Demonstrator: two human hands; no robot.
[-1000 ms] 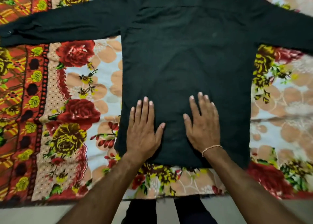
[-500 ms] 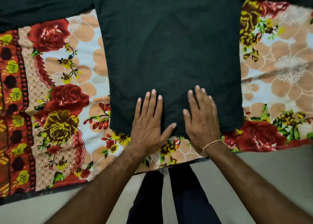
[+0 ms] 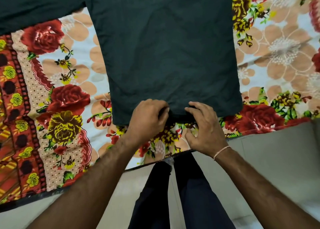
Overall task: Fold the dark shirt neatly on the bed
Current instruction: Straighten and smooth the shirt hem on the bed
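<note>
The dark shirt (image 3: 166,51) lies flat and back-up on the bed (image 3: 72,83), which wears a flowered sheet. One sleeve stretches off to the upper left; the other sleeve and the collar run out of frame. My left hand (image 3: 149,119) grips the middle of the bottom hem with curled fingers. My right hand (image 3: 204,126) pinches the same hem just to the right, fingers curled over the cloth edge. A thin band circles my right wrist.
The bed's near edge (image 3: 155,161) runs across the lower middle, with pale floor (image 3: 270,168) beyond it. My dark-trousered legs (image 3: 181,194) stand against the bed edge. Bare flowered sheet shows left and right of the shirt.
Both hands slid down from lying flat on the shirt's lower back to its bottom hem and curled their fingers onto it. The view tilted down toward the bed edge.
</note>
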